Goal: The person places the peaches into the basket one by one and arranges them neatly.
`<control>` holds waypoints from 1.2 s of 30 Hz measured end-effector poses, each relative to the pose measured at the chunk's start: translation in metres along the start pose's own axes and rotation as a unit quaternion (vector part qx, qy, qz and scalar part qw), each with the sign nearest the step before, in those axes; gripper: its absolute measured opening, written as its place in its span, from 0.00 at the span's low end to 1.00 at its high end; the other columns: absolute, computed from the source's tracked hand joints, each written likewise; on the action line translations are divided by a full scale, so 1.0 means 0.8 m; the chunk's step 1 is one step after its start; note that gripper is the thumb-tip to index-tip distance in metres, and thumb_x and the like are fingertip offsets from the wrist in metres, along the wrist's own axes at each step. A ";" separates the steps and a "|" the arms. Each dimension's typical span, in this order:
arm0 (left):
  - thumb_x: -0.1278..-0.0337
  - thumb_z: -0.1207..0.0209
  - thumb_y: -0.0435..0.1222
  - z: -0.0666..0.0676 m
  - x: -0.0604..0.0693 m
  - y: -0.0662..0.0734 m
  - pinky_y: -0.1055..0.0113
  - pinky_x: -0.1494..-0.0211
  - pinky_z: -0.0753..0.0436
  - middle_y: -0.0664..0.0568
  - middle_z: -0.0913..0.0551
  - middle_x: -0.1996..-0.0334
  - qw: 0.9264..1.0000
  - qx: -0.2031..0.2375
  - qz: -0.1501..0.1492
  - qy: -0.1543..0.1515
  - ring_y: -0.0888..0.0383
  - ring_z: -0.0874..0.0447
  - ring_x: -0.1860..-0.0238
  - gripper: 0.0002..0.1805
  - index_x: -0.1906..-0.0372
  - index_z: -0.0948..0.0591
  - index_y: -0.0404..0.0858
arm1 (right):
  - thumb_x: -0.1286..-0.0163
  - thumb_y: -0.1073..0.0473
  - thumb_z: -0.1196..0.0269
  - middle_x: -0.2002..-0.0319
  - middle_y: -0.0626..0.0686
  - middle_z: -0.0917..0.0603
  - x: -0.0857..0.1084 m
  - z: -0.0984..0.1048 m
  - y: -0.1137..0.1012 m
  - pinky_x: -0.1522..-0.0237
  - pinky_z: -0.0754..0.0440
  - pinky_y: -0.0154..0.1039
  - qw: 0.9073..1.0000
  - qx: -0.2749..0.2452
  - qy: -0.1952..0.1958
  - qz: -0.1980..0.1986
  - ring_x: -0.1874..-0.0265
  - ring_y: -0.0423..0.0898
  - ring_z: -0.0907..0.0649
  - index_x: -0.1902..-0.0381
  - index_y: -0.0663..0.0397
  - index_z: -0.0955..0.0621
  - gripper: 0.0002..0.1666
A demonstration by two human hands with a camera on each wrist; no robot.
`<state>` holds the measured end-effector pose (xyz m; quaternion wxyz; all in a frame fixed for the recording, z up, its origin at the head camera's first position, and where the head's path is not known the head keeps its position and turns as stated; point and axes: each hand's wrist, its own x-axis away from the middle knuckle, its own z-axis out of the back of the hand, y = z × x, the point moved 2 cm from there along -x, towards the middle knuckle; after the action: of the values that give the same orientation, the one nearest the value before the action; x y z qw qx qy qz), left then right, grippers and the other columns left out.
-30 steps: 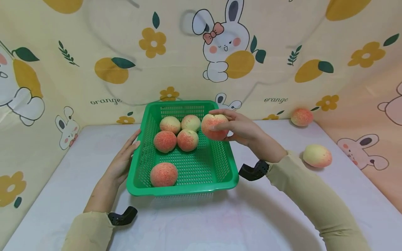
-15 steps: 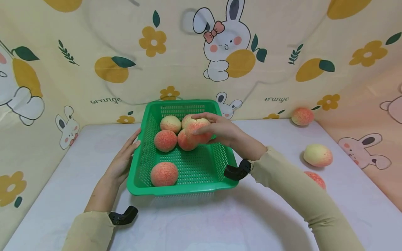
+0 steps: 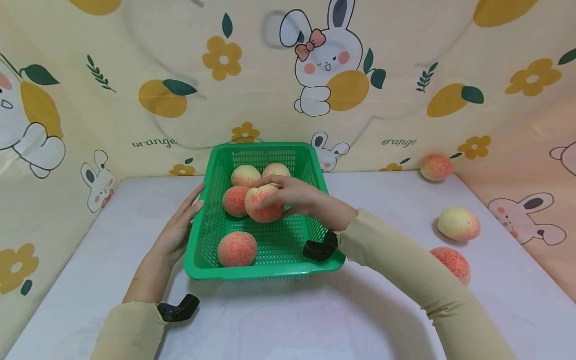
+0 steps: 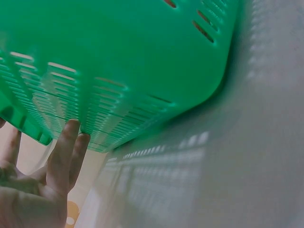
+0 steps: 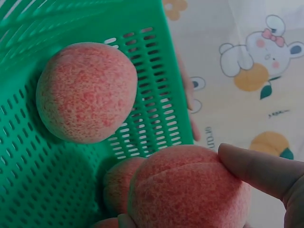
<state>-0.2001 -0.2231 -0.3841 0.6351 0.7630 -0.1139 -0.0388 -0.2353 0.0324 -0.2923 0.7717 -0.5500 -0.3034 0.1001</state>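
Observation:
My right hand (image 3: 302,196) holds a red and yellow peach (image 3: 264,210) inside the green plastic basket (image 3: 265,272), over the peaches at its middle. Thumb and fingers lie on either side of the fruit; in the right wrist view a finger (image 5: 256,168) presses on this peach (image 5: 190,190). A front peach (image 3: 237,249) sits at the near left of the basket. Behind, a left peach (image 3: 235,201) and two back peaches rest together; one more there is hidden. With fairly straight fingers, my left hand (image 3: 174,234) touches the basket's left outer wall (image 4: 95,104).
On the white table (image 3: 288,320), to the right, lie a far red peach (image 3: 436,168), a pale yellow peach (image 3: 459,224) and a red peach (image 3: 453,264) partly behind my right sleeve. A cloth (image 3: 261,65) printed with rabbits hangs behind the table.
My right hand has carried the peach left and lower, from the basket's right rim to its middle. A red peach on the table has come out from behind the sleeve. My left hand stays put.

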 end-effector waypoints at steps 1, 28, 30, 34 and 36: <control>0.27 0.55 0.50 0.000 0.000 0.000 0.72 0.55 0.20 0.57 0.40 0.37 1.000 0.000 0.000 0.001 0.65 0.24 0.51 0.31 0.25 0.51 0.63 | 0.39 0.63 0.35 0.36 0.58 0.35 -0.002 -0.002 0.000 0.47 0.22 0.58 1.000 0.003 -0.002 -0.001 0.43 0.56 0.29 0.37 0.48 0.29 0.32; 0.27 0.56 0.50 0.000 0.000 0.001 0.71 0.53 0.20 0.56 0.41 0.36 1.000 -0.006 0.000 -0.003 0.64 0.25 0.49 0.31 0.25 0.51 0.63 | 0.42 0.62 0.30 0.35 0.56 0.34 -0.035 -0.024 0.012 0.53 0.17 0.52 0.996 0.074 -0.022 -0.051 0.42 0.54 0.25 0.35 0.50 0.31 0.38; 0.27 0.56 0.50 0.000 0.000 0.001 0.71 0.53 0.20 0.56 0.41 0.35 1.000 -0.008 0.000 -0.003 0.63 0.25 0.49 0.31 0.25 0.51 0.63 | 0.42 0.61 0.30 0.35 0.56 0.34 -0.036 -0.026 0.011 0.55 0.17 0.51 0.995 0.083 -0.020 -0.052 0.44 0.53 0.24 0.35 0.49 0.30 0.37; 0.27 0.56 0.50 0.001 0.000 0.000 0.71 0.53 0.20 0.56 0.41 0.35 1.000 -0.010 0.000 -0.002 0.63 0.25 0.48 0.31 0.25 0.51 0.63 | 0.43 0.60 0.29 0.34 0.56 0.34 -0.038 -0.030 0.011 0.53 0.17 0.53 0.994 0.097 -0.015 -0.055 0.44 0.54 0.24 0.35 0.49 0.29 0.37; 0.27 0.56 0.50 0.001 0.000 0.000 0.71 0.53 0.20 0.56 0.41 0.35 1.000 -0.010 0.000 -0.003 0.63 0.26 0.48 0.31 0.25 0.51 0.63 | 0.43 0.61 0.30 0.32 0.57 0.35 -0.039 -0.031 0.011 0.52 0.18 0.55 0.994 0.096 -0.016 -0.056 0.41 0.55 0.25 0.35 0.50 0.30 0.38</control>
<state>-0.2000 -0.2235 -0.3843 0.6426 0.7563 -0.1156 -0.0418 -0.2443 0.0009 -0.3168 0.8204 -0.4538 -0.3351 0.0936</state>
